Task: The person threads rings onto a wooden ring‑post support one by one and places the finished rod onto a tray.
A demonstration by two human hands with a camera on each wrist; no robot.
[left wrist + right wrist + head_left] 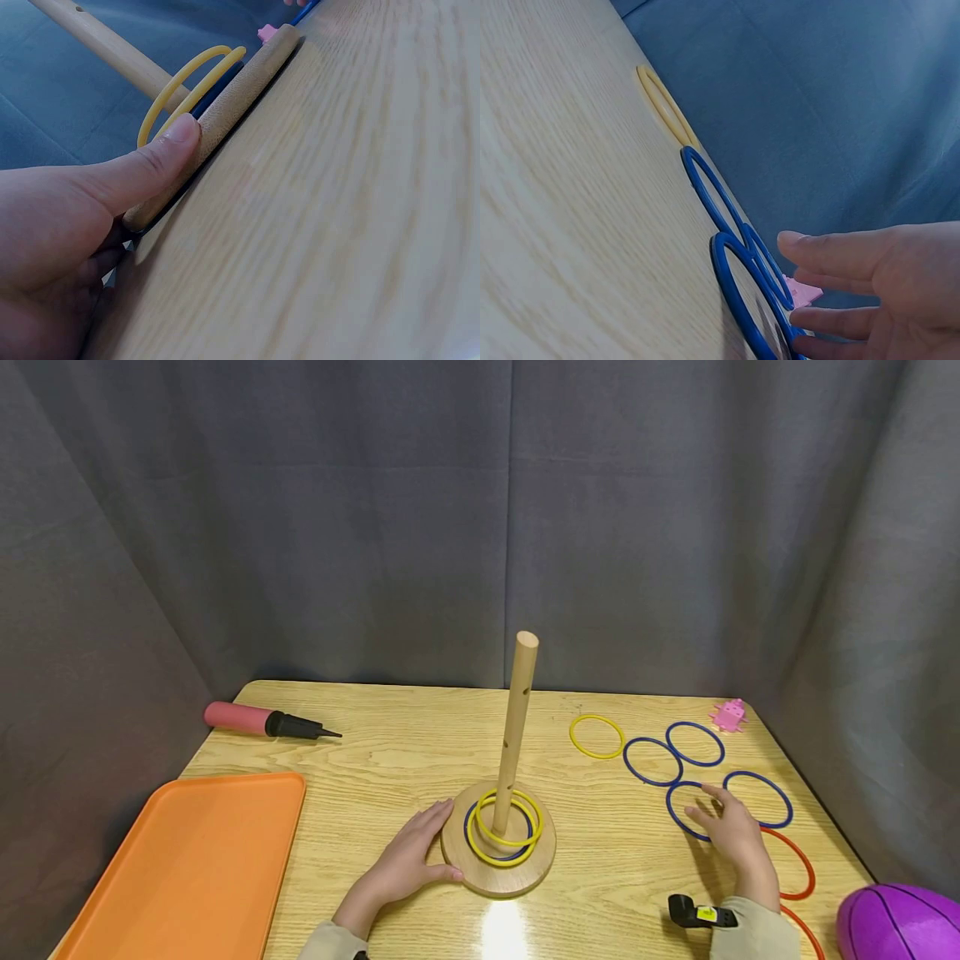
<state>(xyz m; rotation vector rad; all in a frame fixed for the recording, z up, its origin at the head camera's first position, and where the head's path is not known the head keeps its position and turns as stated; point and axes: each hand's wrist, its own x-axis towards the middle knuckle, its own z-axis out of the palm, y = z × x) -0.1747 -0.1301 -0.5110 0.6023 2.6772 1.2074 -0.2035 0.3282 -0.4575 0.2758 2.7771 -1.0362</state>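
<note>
A wooden ring-toss stand (536, 867) with an upright post (516, 718) is in front of me. Round the foot of the post lie two yellow rings (542, 818) and a blue ring beneath them. My left hand (405, 864) holds the left rim of the round base, its thumb (180, 131) against the edge. Fingers spread and bent a little, my right hand (737, 835) hovers over a blue ring (670, 806) on the table, holding nothing. In the right wrist view its thumb stands apart from the fingers, close by the blue rings (731, 289).
More blue rings (626, 760), a yellow ring (572, 737) and red rings (812, 872) lie on the right. A pink spiky toy (729, 716) sits at the back right, a purple ball (900, 922) front right. Left are an orange tray (195, 860) and a hand pump (247, 718).
</note>
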